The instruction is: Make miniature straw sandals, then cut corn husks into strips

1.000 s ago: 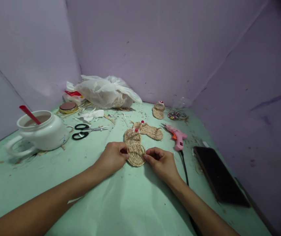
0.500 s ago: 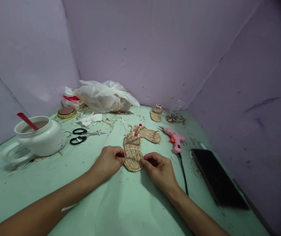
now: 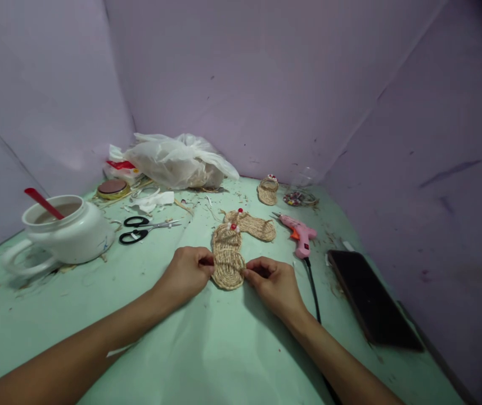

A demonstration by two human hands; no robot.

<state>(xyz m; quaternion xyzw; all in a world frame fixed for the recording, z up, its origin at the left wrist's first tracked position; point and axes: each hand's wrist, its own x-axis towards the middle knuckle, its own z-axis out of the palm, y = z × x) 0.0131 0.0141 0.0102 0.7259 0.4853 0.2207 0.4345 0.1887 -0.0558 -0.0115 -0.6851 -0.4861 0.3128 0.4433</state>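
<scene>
A small woven straw sandal (image 3: 226, 259) with red and white beads at its toe lies on the green table (image 3: 207, 349). My left hand (image 3: 187, 274) pinches its left edge, fingers curled. On the other side, my right hand (image 3: 275, 283) pinches the heel's right edge, fingers also curled. A second straw sandal (image 3: 253, 224) lies just behind, and a third small one (image 3: 267, 190) sits farther back.
A pink glue gun (image 3: 300, 233) with a black cord lies right of the sandals, and a dark phone (image 3: 371, 298) beyond it. Black-handled scissors (image 3: 142, 229), a white pot (image 3: 66, 230) with a red spoon and a plastic bag (image 3: 177, 160) are at the left and back.
Both hands stay pinched on the sandal's edges. The view has shifted slightly; the sandal and hands have barely moved on the table.
</scene>
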